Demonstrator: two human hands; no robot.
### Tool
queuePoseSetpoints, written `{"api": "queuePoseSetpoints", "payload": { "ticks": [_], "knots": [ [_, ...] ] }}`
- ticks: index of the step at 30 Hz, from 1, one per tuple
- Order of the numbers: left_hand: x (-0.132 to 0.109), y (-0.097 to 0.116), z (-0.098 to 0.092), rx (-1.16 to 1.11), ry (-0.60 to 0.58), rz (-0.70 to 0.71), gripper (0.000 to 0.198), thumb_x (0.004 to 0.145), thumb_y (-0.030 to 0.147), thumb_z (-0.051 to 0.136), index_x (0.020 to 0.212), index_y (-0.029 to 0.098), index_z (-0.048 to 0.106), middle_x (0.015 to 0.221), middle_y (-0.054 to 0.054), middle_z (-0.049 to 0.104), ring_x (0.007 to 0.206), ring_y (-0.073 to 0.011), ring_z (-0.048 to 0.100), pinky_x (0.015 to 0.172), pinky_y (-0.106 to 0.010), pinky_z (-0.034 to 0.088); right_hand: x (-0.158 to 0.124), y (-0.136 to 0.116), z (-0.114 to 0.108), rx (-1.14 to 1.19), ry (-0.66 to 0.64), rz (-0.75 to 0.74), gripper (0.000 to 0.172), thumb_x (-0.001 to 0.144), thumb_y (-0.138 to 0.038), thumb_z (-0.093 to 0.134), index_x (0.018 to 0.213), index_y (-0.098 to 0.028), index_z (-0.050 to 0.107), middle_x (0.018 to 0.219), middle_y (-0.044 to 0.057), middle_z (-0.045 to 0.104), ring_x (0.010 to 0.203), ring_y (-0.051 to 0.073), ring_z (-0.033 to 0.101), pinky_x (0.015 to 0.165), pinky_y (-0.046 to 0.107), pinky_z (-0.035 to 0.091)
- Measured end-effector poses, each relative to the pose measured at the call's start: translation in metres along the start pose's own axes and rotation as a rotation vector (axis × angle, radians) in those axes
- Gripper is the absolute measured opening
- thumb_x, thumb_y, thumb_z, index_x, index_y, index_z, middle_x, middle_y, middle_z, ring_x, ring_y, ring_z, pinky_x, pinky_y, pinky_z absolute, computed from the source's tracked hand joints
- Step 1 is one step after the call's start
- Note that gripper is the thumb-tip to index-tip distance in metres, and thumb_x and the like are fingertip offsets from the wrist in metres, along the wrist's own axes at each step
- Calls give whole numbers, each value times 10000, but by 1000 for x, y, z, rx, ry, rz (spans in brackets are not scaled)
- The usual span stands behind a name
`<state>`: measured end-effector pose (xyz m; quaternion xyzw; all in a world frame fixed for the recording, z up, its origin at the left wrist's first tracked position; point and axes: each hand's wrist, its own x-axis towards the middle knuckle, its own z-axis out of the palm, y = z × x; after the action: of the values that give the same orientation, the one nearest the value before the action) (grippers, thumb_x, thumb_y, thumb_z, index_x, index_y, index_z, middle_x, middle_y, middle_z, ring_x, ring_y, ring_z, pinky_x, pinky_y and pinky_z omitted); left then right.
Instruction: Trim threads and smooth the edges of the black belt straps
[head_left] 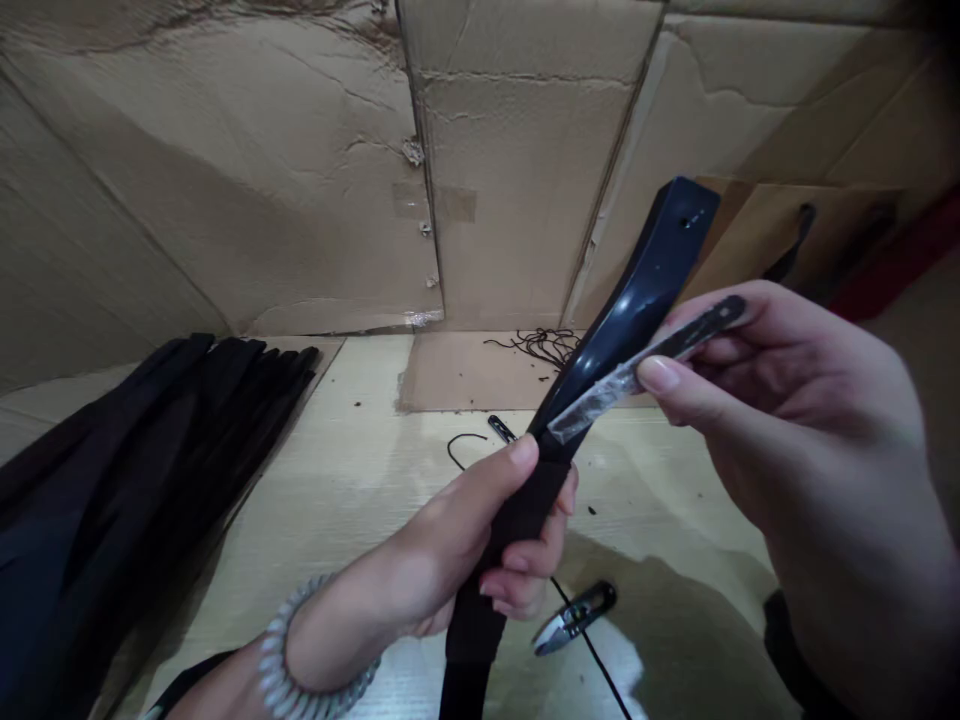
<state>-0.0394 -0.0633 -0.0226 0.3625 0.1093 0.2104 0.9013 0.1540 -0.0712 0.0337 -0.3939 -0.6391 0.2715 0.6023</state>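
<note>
Above pale wooden table (360, 480): glossy navy flat strap (645, 290), tilted up, base clenched in left hand (465, 540); right hand (780, 400) pinches slim dark tool (675, 345), possibly a blade, silvery tip touching strap, best kept flat, steady; small snips (574, 618) beneath.

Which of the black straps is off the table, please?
The strap gripped by the left hand, glossy tip raised; the others lie in a pile at left.

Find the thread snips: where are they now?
In the head view, the thread snips lie on the pale table, low and right of centre, just right of the left hand gripping the black strap.
</note>
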Motion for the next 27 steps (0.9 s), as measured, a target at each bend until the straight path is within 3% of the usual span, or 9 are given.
{"api": "queuePoseSetpoints", "payload": {
  "ticks": [13, 21, 27],
  "knots": [
    [-3, 6, -3, -56, -65, -28, 432, 938, 613, 450, 945, 184, 497, 605, 78, 354, 430, -33, 224, 449, -158, 239, 9, -3, -1, 34, -34, -5, 137, 849, -138, 698, 903, -264, 711, 758, -14, 668, 677, 161, 651, 573, 274, 537],
    [-2, 6, -2, -34, -19, -38, 428, 943, 608, 436, 942, 185, 493, 603, 78, 349, 431, -36, 204, 439, -175, 189, 5, -11, -2, -153, -12, -78, 134, 842, -153, 724, 896, -275, 714, 765, -14, 642, 637, 133, 601, 483, 243, 457],
    [-4, 7, 0, -26, -7, -35, 423, 936, 605, 460, 949, 184, 495, 601, 81, 343, 431, -35, 197, 436, -187, 168, 14, -11, 4, -383, 80, -226, 460, 761, -175, 806, 1193, -253, 670, 887, 0, 593, 689, 137, 533, 479, 274, 441]
  ]
}}
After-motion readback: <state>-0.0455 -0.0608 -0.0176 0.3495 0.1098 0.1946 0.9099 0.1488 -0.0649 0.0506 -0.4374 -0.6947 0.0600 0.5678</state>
